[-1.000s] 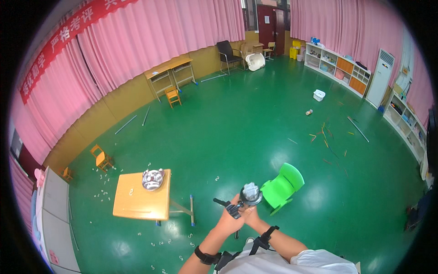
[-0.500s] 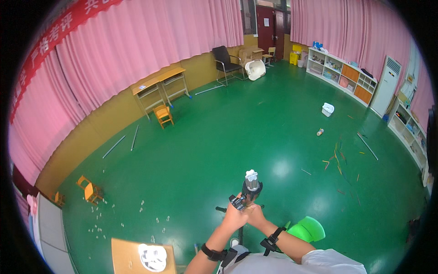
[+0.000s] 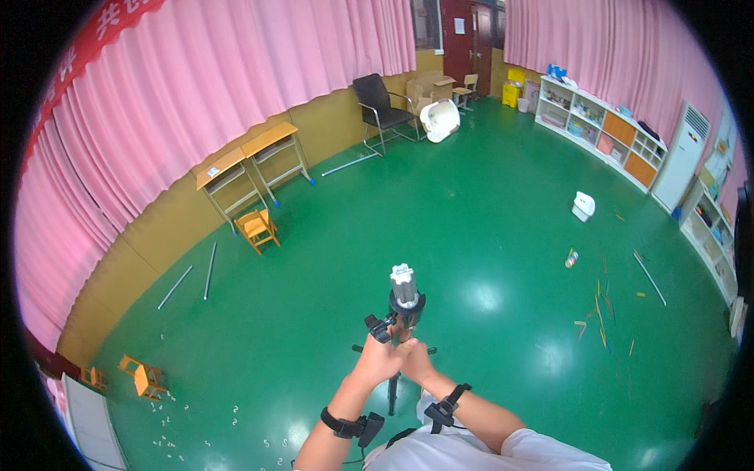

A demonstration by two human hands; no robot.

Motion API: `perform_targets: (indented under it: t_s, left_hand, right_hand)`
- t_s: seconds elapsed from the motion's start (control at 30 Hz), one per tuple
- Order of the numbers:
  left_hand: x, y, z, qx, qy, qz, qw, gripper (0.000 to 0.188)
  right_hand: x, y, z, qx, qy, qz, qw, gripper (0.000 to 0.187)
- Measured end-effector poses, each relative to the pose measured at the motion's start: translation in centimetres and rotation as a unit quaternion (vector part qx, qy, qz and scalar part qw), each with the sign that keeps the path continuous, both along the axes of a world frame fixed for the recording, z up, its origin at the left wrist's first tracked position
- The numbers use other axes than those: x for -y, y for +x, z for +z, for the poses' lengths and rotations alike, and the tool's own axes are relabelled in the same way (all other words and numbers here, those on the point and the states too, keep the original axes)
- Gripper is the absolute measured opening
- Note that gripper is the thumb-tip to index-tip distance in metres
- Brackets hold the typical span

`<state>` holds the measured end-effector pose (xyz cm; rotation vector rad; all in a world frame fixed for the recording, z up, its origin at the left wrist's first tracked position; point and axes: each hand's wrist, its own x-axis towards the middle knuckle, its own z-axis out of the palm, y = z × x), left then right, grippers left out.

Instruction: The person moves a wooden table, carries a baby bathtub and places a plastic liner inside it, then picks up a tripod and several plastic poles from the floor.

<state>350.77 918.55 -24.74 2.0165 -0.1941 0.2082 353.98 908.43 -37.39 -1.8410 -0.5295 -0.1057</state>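
Observation:
Both of my hands are closed around a black tripod stand, just below its top. The stand's upper end carries a grey ribbed piece with a white lobed cap, and dark legs spread near the floor beneath. My left hand sits next to a small black clamp-like part at the side of the stand. Against it presses my right hand, its fingers also wrapped in and partly hidden. A black strap with a small box is around each wrist.
Small wooden chairs stand at the left near two desks. Metal tubes and white S-shaped pieces lie on the green floor. At right are a white basin, a can and scattered coloured sticks.
My view has shifted forward and to the right. The wooden table and the green chair close to me have left the picture. Both hands keep their hold on the stand.

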Motion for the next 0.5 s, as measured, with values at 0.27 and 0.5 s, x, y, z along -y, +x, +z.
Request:
perform_targets:
  t_s: [0.27,0.5]
  left_hand:
    - [-9.2,24.5,3.5,0.022,-0.199,0.091,0.976,0.017]
    - [-20.6,47.6,1.4,0.012,-0.232,0.136,0.963,0.019]
  right_hand:
    - [-11.1,24.2,3.5,-0.098,0.045,0.045,0.993,0.020]
    - [-22.8,47.9,0.5,-0.111,0.088,0.049,0.989,0.022]
